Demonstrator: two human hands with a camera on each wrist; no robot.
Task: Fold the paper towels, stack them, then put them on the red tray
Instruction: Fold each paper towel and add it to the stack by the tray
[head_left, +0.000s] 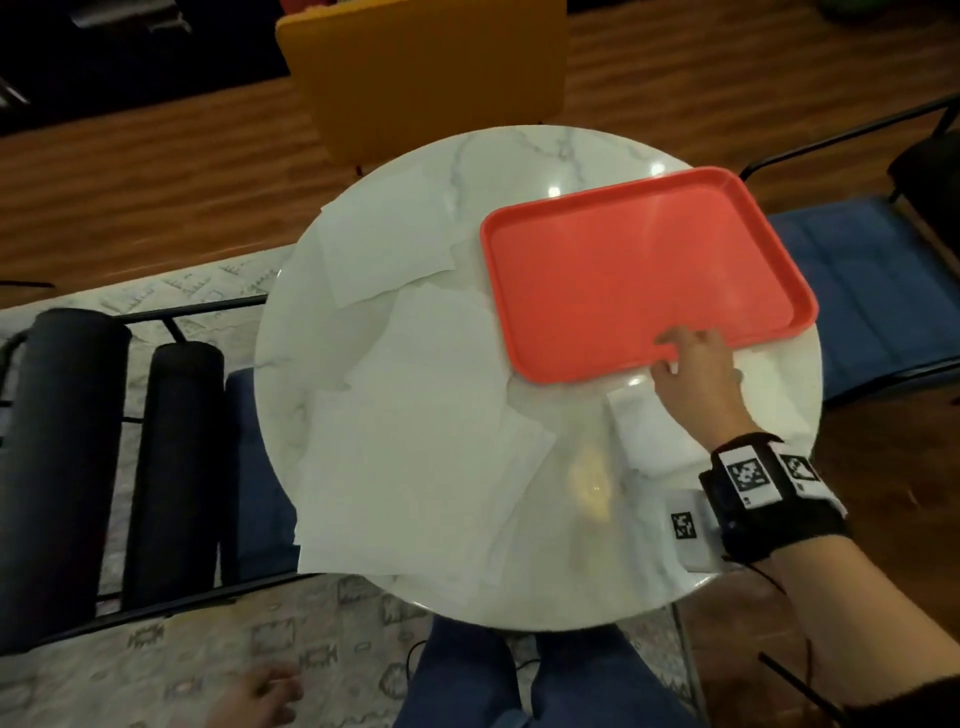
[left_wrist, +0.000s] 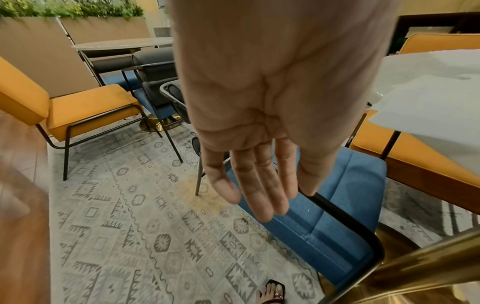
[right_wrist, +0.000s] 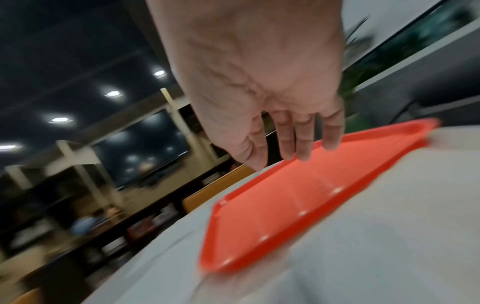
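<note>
Several unfolded white paper towels lie overlapping across the left and middle of the round marble table; their edge shows in the left wrist view. A small folded towel lies at the front right, partly under my right wrist. The red tray sits bare on the right of the table. My right hand is at the tray's near rim, fingers straight over the tray, holding nothing. My left hand hangs below the table, fingers straight, holding nothing.
An orange chair stands beyond the table. A blue chair is on the right, close under the tray's corner. Black bolster cushions and a blue seat are on the left. My knees sit under the near edge.
</note>
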